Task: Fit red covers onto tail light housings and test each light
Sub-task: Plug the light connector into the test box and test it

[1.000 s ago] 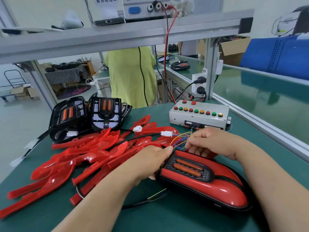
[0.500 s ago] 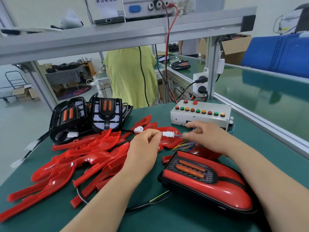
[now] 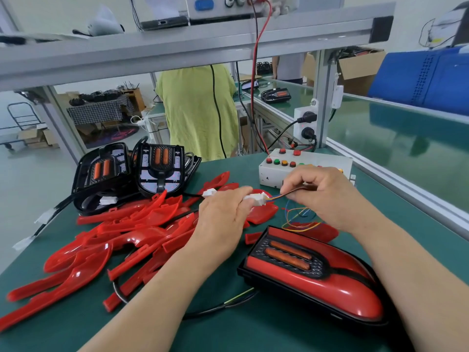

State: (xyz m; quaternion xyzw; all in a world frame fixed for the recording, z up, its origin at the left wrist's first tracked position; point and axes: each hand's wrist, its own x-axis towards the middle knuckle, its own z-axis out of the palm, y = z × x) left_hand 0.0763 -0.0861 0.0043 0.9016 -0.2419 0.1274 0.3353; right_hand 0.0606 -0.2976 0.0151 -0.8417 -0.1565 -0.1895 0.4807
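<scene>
My left hand point(image 3: 223, 219) pinches white connector point(image 3: 255, 199); right hand point(image 3: 327, 196) pinches coloured wires point(image 3: 291, 195) just right of it, above table point(image 3: 253, 334). Near right lies covered tail light point(image 3: 312, 275). I judge connector light, rigid; wires limp, fragile: hold plug bodies, never leads, when mating.

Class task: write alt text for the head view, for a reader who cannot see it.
The left hand grips a white connector while the right hand pinches its coloured wires. A red-covered tail light lies nearest, loose red covers piled left.
</scene>
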